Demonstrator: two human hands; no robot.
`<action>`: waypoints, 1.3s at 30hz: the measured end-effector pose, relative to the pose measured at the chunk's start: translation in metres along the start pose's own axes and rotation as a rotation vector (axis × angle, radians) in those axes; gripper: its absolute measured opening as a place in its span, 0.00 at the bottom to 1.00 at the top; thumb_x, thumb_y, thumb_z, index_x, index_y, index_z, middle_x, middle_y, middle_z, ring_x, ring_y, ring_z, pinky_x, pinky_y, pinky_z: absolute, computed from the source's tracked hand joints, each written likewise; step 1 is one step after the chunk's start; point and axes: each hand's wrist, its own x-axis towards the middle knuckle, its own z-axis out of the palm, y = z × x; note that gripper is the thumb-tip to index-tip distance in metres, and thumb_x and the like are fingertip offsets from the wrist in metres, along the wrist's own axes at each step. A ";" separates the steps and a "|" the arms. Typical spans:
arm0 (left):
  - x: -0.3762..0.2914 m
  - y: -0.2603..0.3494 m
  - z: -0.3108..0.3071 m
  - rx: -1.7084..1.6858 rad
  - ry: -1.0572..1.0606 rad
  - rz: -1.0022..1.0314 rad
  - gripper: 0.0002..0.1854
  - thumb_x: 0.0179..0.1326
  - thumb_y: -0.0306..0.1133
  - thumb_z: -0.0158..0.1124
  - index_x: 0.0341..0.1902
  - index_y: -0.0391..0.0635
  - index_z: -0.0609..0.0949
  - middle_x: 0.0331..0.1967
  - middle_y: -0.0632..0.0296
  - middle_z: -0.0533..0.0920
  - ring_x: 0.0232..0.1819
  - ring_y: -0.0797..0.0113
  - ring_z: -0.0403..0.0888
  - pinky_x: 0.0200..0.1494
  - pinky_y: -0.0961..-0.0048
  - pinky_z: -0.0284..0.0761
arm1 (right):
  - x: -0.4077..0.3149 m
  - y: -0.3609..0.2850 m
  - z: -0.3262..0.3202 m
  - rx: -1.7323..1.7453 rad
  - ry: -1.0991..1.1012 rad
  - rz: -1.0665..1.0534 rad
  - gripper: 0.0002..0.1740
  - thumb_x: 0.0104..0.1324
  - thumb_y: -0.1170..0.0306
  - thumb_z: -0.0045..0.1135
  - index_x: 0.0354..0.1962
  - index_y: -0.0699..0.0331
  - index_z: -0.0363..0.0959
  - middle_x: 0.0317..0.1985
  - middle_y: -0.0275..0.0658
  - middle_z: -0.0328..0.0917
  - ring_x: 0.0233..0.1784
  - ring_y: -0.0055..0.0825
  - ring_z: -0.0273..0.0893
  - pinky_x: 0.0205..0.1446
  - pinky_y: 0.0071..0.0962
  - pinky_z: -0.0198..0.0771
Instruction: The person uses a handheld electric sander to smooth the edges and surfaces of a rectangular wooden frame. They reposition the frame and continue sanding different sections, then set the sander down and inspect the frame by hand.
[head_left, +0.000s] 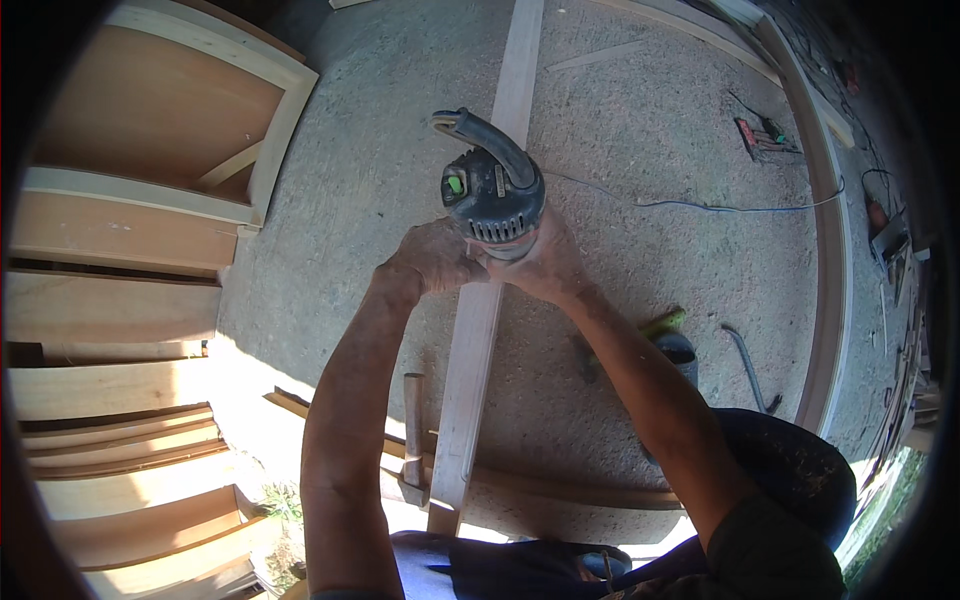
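Both my hands grip a dark handheld power tool (499, 195), probably a router, with a green switch, vent slots and a thick cord sleeve on top. My left hand (439, 255) wraps its lower left side; my right hand (551, 259) holds the lower right side. The tool is upright over a long, pale wooden board (472, 337) that runs from near my legs to the top of the view. Hands and motor body hide the tool's base and bit. A hammer (414, 427) with a wooden handle is left of the board's near end.
Wooden frames and panels (281, 150) line the left side. At right lie a long curved-looking board (832, 262), a thin cable (697, 205), red-handled tools (757, 139), a metal bar (742, 360) and a dark cylindrical container (676, 351) on the concrete floor (637, 262).
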 end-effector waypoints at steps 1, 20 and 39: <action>0.003 0.003 -0.005 -0.020 0.000 -0.028 0.35 0.53 0.54 0.76 0.63 0.50 0.86 0.60 0.53 0.88 0.64 0.52 0.85 0.69 0.58 0.79 | 0.005 0.002 -0.002 -0.015 0.011 -0.012 0.47 0.49 0.64 0.84 0.64 0.64 0.69 0.55 0.50 0.84 0.59 0.49 0.85 0.64 0.46 0.79; 0.090 0.004 -0.031 -0.188 0.188 -0.174 0.54 0.63 0.55 0.77 0.86 0.48 0.60 0.76 0.49 0.76 0.79 0.48 0.71 0.83 0.54 0.64 | 0.123 0.053 -0.035 -0.125 -0.032 -0.066 0.54 0.47 0.58 0.83 0.70 0.57 0.63 0.60 0.49 0.81 0.65 0.47 0.81 0.72 0.43 0.74; -0.256 0.076 0.215 -0.264 0.330 -0.418 0.49 0.65 0.41 0.75 0.86 0.50 0.60 0.84 0.51 0.60 0.70 0.44 0.76 0.67 0.50 0.82 | 0.066 -0.012 -0.094 0.091 -0.193 0.238 0.30 0.63 0.73 0.79 0.60 0.68 0.76 0.56 0.38 0.83 0.59 0.26 0.82 0.62 0.28 0.77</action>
